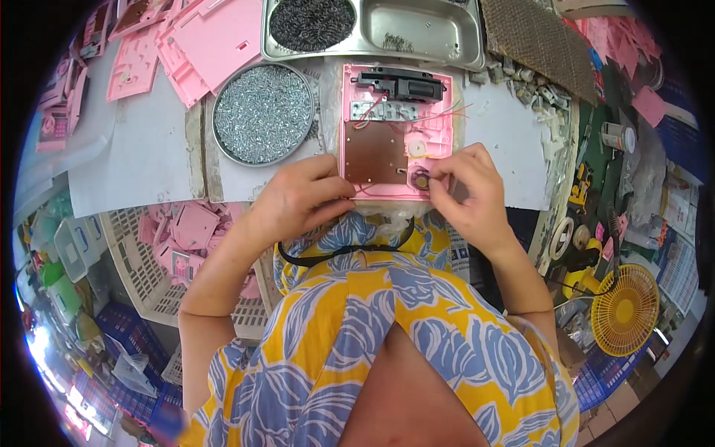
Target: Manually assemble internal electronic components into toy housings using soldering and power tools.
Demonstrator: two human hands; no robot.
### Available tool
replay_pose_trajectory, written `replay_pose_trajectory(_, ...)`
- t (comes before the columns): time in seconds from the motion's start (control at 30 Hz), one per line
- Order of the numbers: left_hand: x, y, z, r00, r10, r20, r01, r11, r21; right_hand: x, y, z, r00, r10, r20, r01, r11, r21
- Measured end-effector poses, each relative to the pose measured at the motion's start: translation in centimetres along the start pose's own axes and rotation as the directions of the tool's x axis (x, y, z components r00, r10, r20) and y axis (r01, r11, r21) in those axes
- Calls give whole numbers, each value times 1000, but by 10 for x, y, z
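A pink plastic housing (451, 97) lies open on the table in front of me. A brown circuit board (375, 153), a black plastic mechanism (402, 85), a silvery metal strip (372, 111), thin wires and a small white wheel (417, 149) sit inside it. My right hand (471, 195) pinches a small round speaker (421, 180), dark with a yellowish middle, at the housing's near right corner. At the near left corner my left hand (304, 195) has its fingers closed by the edge, close to a red wire; what they hold is hidden.
A round dish (216, 123) of small silvery screws stands left of the housing. Behind is a metal tray (477, 59) with dark springs and small screws. Pink panels (212, 45) pile up at the far left. A cream crate (126, 257) holds pink parts; a yellow fan (625, 309) stands right.
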State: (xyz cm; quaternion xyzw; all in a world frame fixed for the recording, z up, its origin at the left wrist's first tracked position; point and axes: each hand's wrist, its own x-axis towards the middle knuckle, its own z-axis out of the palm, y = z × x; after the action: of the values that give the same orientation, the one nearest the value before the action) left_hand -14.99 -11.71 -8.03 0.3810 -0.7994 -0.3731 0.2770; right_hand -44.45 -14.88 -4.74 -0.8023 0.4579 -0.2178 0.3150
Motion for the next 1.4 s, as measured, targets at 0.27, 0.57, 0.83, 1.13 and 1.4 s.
replay_pose_trajectory(0.27, -3, 1, 4, 998, -38, -41, 38, 999, -3, 8, 2, 19, 956, -277, -97, 254, 947, -198)
replay_pose_trajectory(0.57, -1, -2, 5, 999, -31, -36, 31, 999, -22, 5, 11, 19, 945, -316, -82, 298, 937, -180)
replay_pose_trajectory(0.83, 0, 3, 0, 1000, -27, 10, 27, 999, 41, 49, 73, -63, 981, 22, -192, -37, 996, -78)
replay_pose_trajectory(1.13, 25, 17, -32, 979, -108, 171, 113, 994, -16, 91, 133, -48, 959, -200, -203, 46, 811, -584)
replay_pose_trajectory(1.4, 176, -28, -49, 975, 216, -55, -139, 783, 606, 42, 77, -84, 968, 250, 13, -244, 952, -184)
